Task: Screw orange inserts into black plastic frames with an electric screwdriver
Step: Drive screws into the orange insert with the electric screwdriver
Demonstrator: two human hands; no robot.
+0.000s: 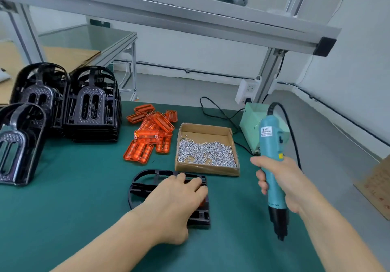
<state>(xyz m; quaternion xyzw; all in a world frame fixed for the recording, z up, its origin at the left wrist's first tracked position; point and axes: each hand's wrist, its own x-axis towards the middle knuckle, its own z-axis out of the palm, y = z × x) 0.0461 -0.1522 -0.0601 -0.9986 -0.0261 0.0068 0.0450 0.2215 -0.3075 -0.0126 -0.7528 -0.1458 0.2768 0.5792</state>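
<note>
The left hand (pixel 178 195) lies flat, fingers extended, pressing on a black plastic frame (pixel 145 185) that rests on the green mat (pixel 73 208); a sliver of orange insert (pixel 202 202) shows under its fingers. The right hand (pixel 282 184) grips the electric screwdriver (pixel 271 162), held upright with bit down, above the mat and right of the frame. Beyond the left hand sit the cardboard screw box (pixel 207 148) and, to its left, loose orange inserts (pixel 150 132); stacked black frames (pixel 90 105) stand far left
</note>
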